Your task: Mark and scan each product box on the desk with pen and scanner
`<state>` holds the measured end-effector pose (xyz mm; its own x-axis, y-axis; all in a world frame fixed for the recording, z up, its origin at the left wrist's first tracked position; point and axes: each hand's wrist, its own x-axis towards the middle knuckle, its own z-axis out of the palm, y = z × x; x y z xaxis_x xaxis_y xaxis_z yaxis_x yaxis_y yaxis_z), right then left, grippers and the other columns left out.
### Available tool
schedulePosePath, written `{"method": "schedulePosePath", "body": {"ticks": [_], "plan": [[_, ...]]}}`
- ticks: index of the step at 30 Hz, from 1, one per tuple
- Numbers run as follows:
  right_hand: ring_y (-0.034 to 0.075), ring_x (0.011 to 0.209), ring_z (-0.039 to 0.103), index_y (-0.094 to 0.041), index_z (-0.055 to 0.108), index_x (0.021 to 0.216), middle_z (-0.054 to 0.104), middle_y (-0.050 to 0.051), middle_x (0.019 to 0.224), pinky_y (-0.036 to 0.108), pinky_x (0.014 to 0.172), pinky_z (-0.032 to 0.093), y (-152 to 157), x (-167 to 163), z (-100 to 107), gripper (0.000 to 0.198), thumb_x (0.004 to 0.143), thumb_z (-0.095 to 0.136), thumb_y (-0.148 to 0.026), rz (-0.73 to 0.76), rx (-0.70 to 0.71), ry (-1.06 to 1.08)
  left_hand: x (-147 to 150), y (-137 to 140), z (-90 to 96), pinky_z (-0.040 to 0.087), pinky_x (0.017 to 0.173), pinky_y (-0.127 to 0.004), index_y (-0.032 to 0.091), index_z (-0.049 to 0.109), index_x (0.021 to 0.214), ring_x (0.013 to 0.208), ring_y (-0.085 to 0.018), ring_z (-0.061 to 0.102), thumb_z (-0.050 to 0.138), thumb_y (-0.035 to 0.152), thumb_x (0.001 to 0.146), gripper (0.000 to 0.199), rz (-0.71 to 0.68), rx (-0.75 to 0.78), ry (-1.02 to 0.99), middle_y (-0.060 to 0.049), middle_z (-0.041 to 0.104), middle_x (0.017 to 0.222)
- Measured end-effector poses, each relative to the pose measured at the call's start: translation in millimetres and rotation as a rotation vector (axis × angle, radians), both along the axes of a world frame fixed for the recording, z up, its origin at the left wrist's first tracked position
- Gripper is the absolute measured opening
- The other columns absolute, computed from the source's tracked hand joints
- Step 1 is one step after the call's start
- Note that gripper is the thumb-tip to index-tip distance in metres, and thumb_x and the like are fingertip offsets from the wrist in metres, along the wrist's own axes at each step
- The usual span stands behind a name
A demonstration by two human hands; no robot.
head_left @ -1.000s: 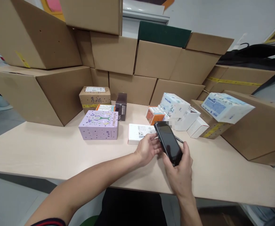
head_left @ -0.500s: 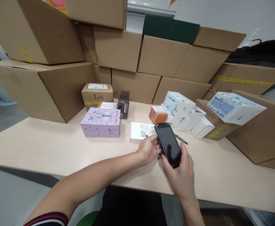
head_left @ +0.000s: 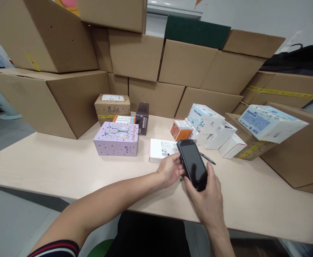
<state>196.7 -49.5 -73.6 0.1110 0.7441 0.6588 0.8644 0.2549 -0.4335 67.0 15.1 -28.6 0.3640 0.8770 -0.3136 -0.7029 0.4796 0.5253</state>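
A black smartphone in a rugged case is held tilted above the table, its screen dark and facing me. My right hand grips the lower end, thumb on one side and fingers on the other. At the phone's left edge, my left hand has its fingers curled against the side and partly behind it. Just beyond my left hand lies a flat white box with a printed label, partly hidden by the phone. A dark pen rests on the table to the right of the phone.
A lilac tea box stands at left, with a small brown parcel and a dark box behind. Right of centre are an orange box and white tissue packs. Large cartons wall in the table's back and sides.
The view has shifted very slightly, so things appear a little further right. Both hands keep the same hold on the smartphone.
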Motion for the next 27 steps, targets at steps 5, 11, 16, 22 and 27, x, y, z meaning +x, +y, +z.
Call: {"method": "schedulePosePath", "body": {"ticks": [5, 11, 16, 22, 27], "plan": [[0.039, 0.125, 0.053, -0.014, 0.029, 0.156, 0.053, 0.024, 0.14, 0.056, 0.097, 0.048, -0.2, 1.2, -0.1, 0.088, 0.085, 0.066, -0.05, -0.001, -0.028, 0.002, -0.2, -0.1, 1.3, 0.052, 0.071, -0.028, 0.008, 0.066, 0.089, 0.07, -0.016, 0.065, 0.044, 0.018, 0.094, 0.025, 0.004, -0.005, 0.017, -0.01, 0.069, 0.082], [0.039, 0.124, 0.055, -0.015, 0.028, 0.156, 0.054, 0.024, 0.14, 0.056, 0.096, 0.048, 0.8, 0.2, 0.5, 0.089, 0.084, 0.065, -0.051, -0.006, -0.022, 0.002, -0.3, 0.2, 2.1, 0.053, 0.071, -0.029, 0.008, 0.066, 0.087, 0.069, -0.016, 0.065, 0.044, 0.016, 0.094, 0.024, 0.009, -0.013, 0.019, -0.011, 0.069, 0.083], [0.038, 0.125, 0.054, -0.016, 0.027, 0.157, 0.054, 0.023, 0.14, 0.055, 0.097, 0.048, 0.5, -1.1, 1.7, 0.089, 0.084, 0.066, -0.05, -0.007, -0.014, 0.017, 0.1, -0.1, 3.5, 0.052, 0.07, -0.028, 0.008, 0.067, 0.086, 0.067, -0.016, 0.065, 0.043, 0.015, 0.093, 0.026, 0.011, -0.008, 0.012, -0.01, 0.068, 0.081], [0.039, 0.123, 0.055, -0.014, 0.031, 0.155, 0.054, 0.024, 0.14, 0.056, 0.097, 0.049, -0.6, -2.0, 2.5, 0.09, 0.082, 0.067, -0.052, -0.025, -0.027, 0.044, 0.6, 0.1, 4.0, 0.052, 0.07, -0.029, 0.009, 0.066, 0.086, 0.065, -0.015, 0.063, 0.044, 0.016, 0.094, 0.025, 0.013, -0.012, 0.003, -0.009, 0.067, 0.08], [0.04, 0.125, 0.055, -0.013, 0.032, 0.155, 0.053, 0.025, 0.142, 0.056, 0.097, 0.048, -2.7, -1.1, 3.6, 0.09, 0.081, 0.068, -0.052, -0.038, -0.033, 0.079, 1.0, 0.3, 1.1, 0.052, 0.071, -0.03, 0.009, 0.066, 0.088, 0.069, -0.017, 0.064, 0.044, 0.018, 0.095, 0.025, 0.003, 0.004, -0.005, -0.011, 0.068, 0.084]]}}
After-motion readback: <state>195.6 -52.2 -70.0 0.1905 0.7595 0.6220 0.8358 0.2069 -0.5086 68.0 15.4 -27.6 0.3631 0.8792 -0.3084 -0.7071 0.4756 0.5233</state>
